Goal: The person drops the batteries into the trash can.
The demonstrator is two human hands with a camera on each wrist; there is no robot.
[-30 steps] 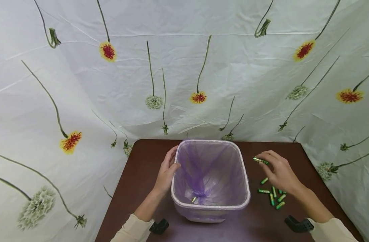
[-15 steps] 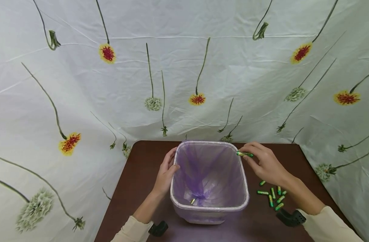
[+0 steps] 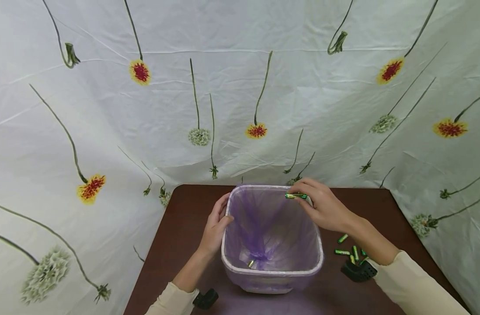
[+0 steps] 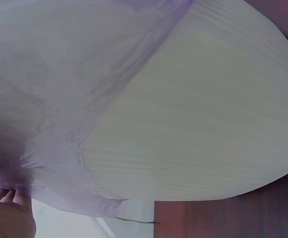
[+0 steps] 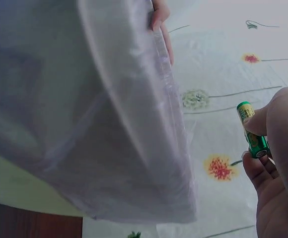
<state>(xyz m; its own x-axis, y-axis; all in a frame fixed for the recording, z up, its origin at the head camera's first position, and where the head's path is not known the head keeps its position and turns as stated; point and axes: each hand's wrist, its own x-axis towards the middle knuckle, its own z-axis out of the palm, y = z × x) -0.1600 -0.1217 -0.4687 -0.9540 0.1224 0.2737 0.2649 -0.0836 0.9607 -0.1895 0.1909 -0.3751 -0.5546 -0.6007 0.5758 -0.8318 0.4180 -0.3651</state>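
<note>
A white bin (image 3: 272, 273) lined with a thin purple bag (image 3: 255, 227) stands on the table. My left hand (image 3: 215, 225) grips its left rim, thumb over the edge and fingers along the outer wall. Over the far right part of the bin's opening, my right hand (image 3: 322, 205) pinches a green and gold battery (image 3: 296, 196) between thumb and fingers. The right wrist view shows that battery (image 5: 252, 130) up close. One battery (image 3: 251, 263) lies at the bottom of the bag. Several more batteries (image 3: 342, 252) lie on the table to the right, partly hidden by the right wrist's camera.
The dark brown table (image 3: 185, 210) reaches back to a white cloth (image 3: 161, 100) printed with flowers, which hangs behind and on both sides. A black camera mount (image 3: 205, 299) sits on the left wrist, another mount (image 3: 359, 271) on the right.
My right hand has carried the battery leftward from above the table to over the bin's opening. The left hand has stayed at the rim.
</note>
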